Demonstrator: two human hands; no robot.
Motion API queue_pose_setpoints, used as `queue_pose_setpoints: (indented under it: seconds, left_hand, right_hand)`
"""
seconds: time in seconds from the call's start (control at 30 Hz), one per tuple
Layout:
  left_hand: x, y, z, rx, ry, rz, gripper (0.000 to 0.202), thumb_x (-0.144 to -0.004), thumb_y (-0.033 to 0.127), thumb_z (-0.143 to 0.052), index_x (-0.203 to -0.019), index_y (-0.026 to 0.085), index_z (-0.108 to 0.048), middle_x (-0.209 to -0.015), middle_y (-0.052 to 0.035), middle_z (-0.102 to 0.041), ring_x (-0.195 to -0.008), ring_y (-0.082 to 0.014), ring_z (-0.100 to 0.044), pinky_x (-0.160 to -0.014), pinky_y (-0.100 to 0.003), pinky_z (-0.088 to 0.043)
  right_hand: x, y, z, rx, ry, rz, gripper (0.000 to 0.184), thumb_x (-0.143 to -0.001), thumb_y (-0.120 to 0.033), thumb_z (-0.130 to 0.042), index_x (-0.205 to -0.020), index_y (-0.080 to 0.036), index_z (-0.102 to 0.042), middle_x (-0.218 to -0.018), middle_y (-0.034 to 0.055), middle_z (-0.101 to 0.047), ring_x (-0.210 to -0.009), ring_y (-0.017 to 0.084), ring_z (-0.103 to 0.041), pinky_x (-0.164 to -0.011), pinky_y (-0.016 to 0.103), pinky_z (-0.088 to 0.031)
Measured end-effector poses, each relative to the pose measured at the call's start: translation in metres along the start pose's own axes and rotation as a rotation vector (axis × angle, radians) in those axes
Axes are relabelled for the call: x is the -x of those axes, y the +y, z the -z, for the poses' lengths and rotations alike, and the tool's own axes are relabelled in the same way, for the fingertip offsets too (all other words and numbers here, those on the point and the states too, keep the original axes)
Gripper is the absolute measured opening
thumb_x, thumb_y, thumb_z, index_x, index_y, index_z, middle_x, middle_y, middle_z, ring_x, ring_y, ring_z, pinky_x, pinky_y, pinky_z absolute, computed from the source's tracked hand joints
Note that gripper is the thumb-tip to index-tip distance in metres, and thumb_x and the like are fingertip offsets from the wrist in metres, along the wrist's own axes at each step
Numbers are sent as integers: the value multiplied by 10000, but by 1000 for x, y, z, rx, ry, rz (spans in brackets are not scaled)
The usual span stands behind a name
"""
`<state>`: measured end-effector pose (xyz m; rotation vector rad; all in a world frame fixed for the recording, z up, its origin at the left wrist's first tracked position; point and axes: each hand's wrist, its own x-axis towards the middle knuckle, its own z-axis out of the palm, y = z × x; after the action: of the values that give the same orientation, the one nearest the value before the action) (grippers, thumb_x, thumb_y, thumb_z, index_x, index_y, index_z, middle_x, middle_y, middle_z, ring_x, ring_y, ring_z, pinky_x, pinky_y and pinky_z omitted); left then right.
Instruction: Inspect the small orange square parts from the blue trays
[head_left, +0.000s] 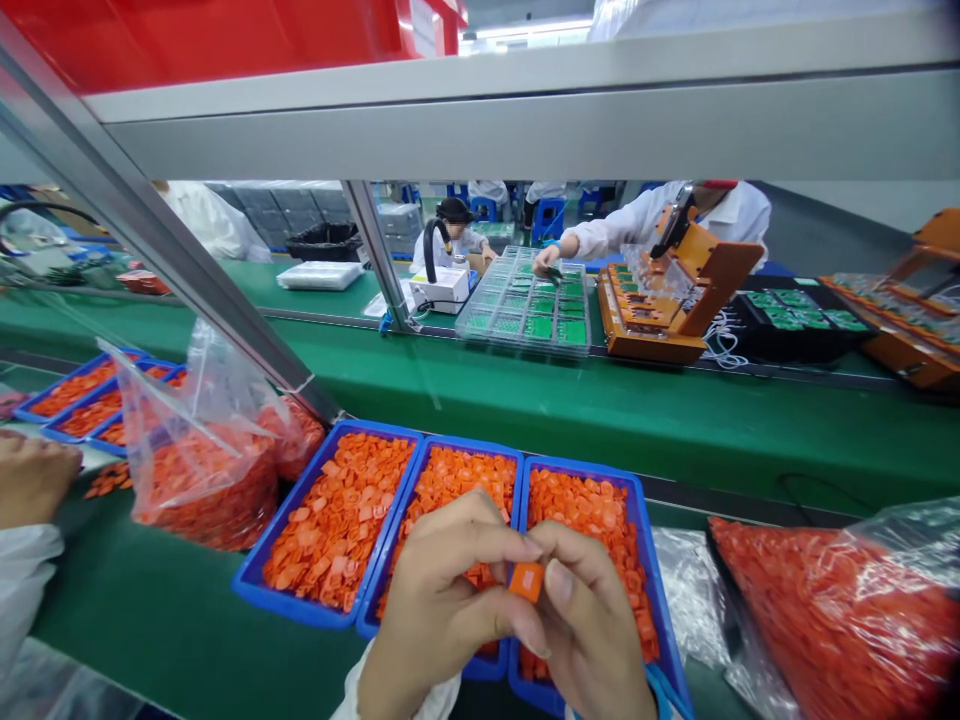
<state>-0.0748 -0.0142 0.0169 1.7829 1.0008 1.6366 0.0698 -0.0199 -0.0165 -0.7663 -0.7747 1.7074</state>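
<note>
Both my hands meet over the blue trays, pinching one small orange plastic part (527, 581) between the fingertips. My left hand (457, 590) grips it from the left with thumb and index finger. From the right, my right hand (592, 620) holds the same part between thumb and fingers. Below them stand three blue trays side by side: the left tray (251, 582), the middle tray (369, 612) and the right tray (667, 650). Each is filled with loose orange parts (341, 520). My palms and wrists hide some of the middle and right trays.
Clear bags of orange parts stand left (202, 480) and right (840, 600) of the trays. A co-worker's hand (34, 478) rests at far left. A metal post (187, 230) slants past the trays. Across the green belt (465, 390), another person reaches over a clear compartment tray (525, 310) beside orange fixtures (667, 300).
</note>
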Motion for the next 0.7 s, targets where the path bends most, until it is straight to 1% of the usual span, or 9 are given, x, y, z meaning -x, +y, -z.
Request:
queue_pose_setpoints:
  seconds: [0.1, 0.2, 0.3, 0.47, 0.57, 0.7]
  left_hand:
    - [1, -1, 0, 20, -6, 2, 360, -799, 528, -803, -988, 223, -772, -719, 17, -622, -650, -86, -580, -606, -175, -486]
    - [1, 0, -1, 41, -22, -7, 362, -812, 530, -795, -1005, 224, -772, -710, 15, -637, -639, -87, -583, -600, -179, -484]
    - [0, 0, -2, 70, -38, -8, 362, -814, 525, -802, -1016, 226, -772, -714, 14, -649, -637, -86, -601, -605, -181, -488]
    - [-1, 1, -2, 109, -78, 22, 319, -851, 494, -804, -1028, 230, -779, -743, 0, -672, -687, -104, -645, -643, -197, -509]
    - [-1, 2, -1, 138, -91, 38, 313, -872, 499, -795, -1027, 228, -783, -747, -4, -678, -685, -102, -647, -644, -195, -507]
    - [0, 2, -1, 210, -105, 51, 325, -839, 483, -838, -1033, 227, -787, -744, 4, -670, -667, -89, -637, -629, -176, -495]
  right_hand:
    - [0, 1, -1, 8, -40, 3, 363, -795, -546, -838, -797, -194, -750, -658, 16, -591, -577, 149, -463, -507, 259, -414]
    - [-1, -3, -6, -11, -95, 25, 384, -814, -559, -814, -810, -181, -746, -672, 23, -611, -585, 143, -490, -508, 242, -396]
    - [-2, -5, -10, -37, -126, 47, 396, -819, -566, -812, -787, -181, -724, -637, 4, -585, -558, 120, -452, -491, 221, -351]
    - [-2, -1, -6, -82, -119, 43, 399, -806, -583, -831, -818, -207, -700, -607, -65, -428, -531, 90, -311, -497, 209, -338]
    - [-3, -1, -7, -67, -111, 78, 425, -782, -577, -853, -757, -199, -660, -600, -74, -393, -530, 86, -298, -482, 202, -317]
    - [-2, -5, -13, -69, -123, 140, 450, -769, -579, -861, -728, -195, -630, -606, -68, -408, -536, 86, -323, -480, 198, -313]
